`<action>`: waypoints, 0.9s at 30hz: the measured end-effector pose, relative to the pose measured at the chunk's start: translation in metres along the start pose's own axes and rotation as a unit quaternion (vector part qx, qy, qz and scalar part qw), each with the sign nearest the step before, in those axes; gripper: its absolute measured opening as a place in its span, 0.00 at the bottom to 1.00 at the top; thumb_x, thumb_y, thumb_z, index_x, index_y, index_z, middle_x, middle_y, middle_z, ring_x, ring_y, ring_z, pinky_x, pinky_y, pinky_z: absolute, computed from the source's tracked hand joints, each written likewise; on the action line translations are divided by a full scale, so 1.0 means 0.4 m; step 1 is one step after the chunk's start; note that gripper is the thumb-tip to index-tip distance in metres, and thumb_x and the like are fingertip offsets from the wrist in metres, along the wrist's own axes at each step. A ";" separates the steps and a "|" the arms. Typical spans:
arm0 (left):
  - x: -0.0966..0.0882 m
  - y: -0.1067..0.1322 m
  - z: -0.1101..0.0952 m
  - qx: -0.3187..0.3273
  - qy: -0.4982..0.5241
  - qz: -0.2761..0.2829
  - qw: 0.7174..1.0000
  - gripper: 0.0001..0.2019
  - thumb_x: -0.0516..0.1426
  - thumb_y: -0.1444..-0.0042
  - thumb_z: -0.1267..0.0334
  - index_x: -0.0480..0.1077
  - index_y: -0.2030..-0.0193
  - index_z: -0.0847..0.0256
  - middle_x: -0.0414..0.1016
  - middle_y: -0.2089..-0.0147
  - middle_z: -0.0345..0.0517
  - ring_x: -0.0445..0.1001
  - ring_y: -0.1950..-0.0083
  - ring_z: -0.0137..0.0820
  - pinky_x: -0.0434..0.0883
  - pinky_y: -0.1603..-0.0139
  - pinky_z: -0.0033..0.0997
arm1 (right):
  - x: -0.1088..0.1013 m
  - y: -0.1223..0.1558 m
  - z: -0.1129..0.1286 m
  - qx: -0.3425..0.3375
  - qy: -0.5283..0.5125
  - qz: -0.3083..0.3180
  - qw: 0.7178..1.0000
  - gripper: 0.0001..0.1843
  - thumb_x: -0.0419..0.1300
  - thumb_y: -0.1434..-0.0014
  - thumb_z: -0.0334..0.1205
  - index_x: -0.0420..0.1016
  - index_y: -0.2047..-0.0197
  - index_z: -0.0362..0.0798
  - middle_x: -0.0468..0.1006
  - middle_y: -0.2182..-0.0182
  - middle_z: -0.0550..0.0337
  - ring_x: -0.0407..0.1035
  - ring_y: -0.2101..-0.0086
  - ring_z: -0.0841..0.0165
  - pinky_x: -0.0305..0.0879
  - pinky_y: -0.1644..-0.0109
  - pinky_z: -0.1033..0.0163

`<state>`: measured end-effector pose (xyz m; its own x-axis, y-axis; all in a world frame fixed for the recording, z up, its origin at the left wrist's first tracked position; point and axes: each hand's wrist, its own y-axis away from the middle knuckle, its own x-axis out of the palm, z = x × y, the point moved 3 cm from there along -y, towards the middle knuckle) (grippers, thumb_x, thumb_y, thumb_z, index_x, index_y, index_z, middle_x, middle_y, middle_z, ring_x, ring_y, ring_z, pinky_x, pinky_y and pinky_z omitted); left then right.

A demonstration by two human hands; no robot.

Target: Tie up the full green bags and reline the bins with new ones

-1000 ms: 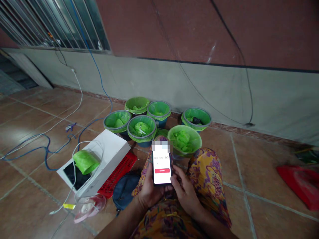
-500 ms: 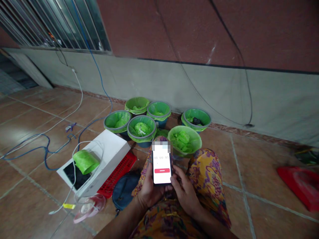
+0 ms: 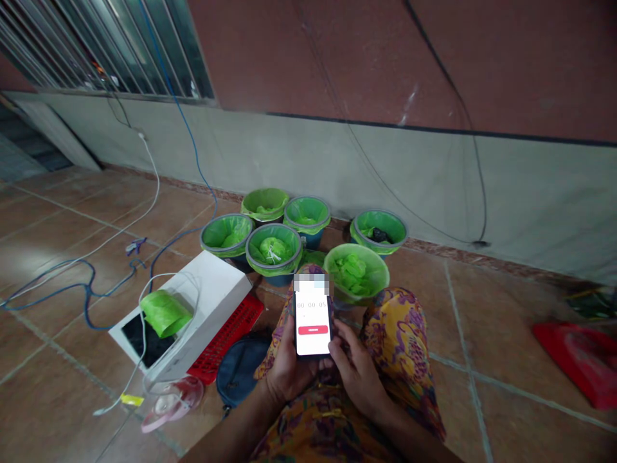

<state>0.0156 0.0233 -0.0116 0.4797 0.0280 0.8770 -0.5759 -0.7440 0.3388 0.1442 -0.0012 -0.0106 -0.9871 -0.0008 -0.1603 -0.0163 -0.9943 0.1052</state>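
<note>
A phone (image 3: 312, 319) with a white lit screen, timer digits and a red button is upright above my knees. My left hand (image 3: 285, 373) wraps round its lower left side and grips it. My right hand (image 3: 357, 372) curls against the phone's right edge and bottom corner, fingers closed on it. I sit on a tiled floor in yellow and purple patterned clothing (image 3: 400, 344). Just beyond the phone stand several buckets lined with green bags, the nearest being one bucket (image 3: 357, 273) and another (image 3: 274, 251).
A white box (image 3: 207, 299) lies on the floor at left with a roll of green bags (image 3: 165, 313) on it, over a red tray (image 3: 226, 337). A dark blue pouch (image 3: 241, 370) lies beside my knee. Blue and white cables (image 3: 87, 283) cross the floor. A red bag (image 3: 578, 360) lies at right.
The timer digits on the phone have advanced slightly. Both hands hold the phone in the same place.
</note>
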 end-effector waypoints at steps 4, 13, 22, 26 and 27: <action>-0.002 -0.001 -0.002 0.000 0.002 -0.002 1.000 0.35 0.45 0.37 0.36 0.73 0.45 0.66 0.80 0.55 0.57 0.78 0.57 0.41 0.73 0.57 0.40 | 0.001 0.000 0.000 0.001 0.005 -0.001 1.000 0.27 0.54 0.35 0.49 0.64 0.35 0.50 0.77 0.47 0.52 0.72 0.46 0.60 0.73 0.45 0.57; 0.002 0.010 -0.013 0.015 0.028 -0.003 0.999 0.35 0.43 0.36 0.37 0.73 0.44 0.67 0.80 0.55 0.59 0.78 0.57 0.40 0.73 0.58 0.36 | 0.005 -0.014 0.024 -0.014 0.042 0.038 0.998 0.29 0.54 0.35 0.48 0.61 0.34 0.49 0.77 0.48 0.54 0.72 0.47 0.62 0.69 0.43 0.58; -0.006 0.041 -0.084 0.099 0.046 0.006 0.994 0.35 0.44 0.36 0.37 0.75 0.47 0.68 0.81 0.55 0.60 0.78 0.54 0.43 0.72 0.54 0.39 | 0.060 -0.070 0.122 -0.009 0.042 0.171 0.984 0.31 0.52 0.33 0.49 0.55 0.31 0.48 0.77 0.49 0.51 0.77 0.59 0.64 0.74 0.52 0.59; -0.035 0.058 -0.141 0.143 0.052 -0.022 0.988 0.34 0.45 0.36 0.38 0.75 0.48 0.67 0.81 0.57 0.58 0.79 0.56 0.43 0.72 0.55 0.39 | 0.111 -0.110 0.147 -0.016 0.075 0.193 0.978 0.32 0.53 0.34 0.49 0.56 0.31 0.47 0.74 0.46 0.49 0.76 0.58 0.65 0.72 0.48 0.57; -0.045 0.063 -0.156 0.156 0.055 -0.028 0.986 0.33 0.45 0.36 0.38 0.75 0.48 0.66 0.82 0.57 0.57 0.79 0.57 0.43 0.72 0.54 0.40 | 0.126 -0.123 0.147 -0.016 0.097 0.193 0.976 0.32 0.54 0.35 0.49 0.56 0.32 0.47 0.74 0.45 0.49 0.76 0.56 0.64 0.71 0.47 0.56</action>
<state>-0.0489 0.0460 0.0024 0.4211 0.1345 0.8970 -0.3113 -0.9075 0.2822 0.0859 0.0537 0.0340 -0.8699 -0.3934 -0.2974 0.3591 -0.9186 0.1648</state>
